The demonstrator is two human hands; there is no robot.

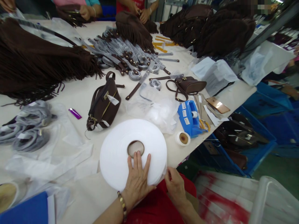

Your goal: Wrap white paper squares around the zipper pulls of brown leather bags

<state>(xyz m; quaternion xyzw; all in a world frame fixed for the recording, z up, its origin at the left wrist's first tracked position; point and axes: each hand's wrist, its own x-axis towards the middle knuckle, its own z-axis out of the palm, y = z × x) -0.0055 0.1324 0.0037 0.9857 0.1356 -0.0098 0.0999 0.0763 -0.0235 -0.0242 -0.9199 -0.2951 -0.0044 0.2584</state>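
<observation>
A large white roll of thin strip material lies flat on the table in front of me, with a cardboard core at its centre. My left hand rests on top of it, fingers spread, the fingertips reaching the core hole. At the roll's right edge, my right hand is closed with its fingers pinched on the loose end of the white strip. Behind the roll stands a small dark brown handbag with a white tag. A crumpled clear plastic bag lies just beyond the roll.
A blue tape dispenser, a tape roll and a phone sit at the right. Wrapped straps are heaped at the back. Fringed brown bags lie far left. Blue crates stand beside the table. Co-workers' hands are across.
</observation>
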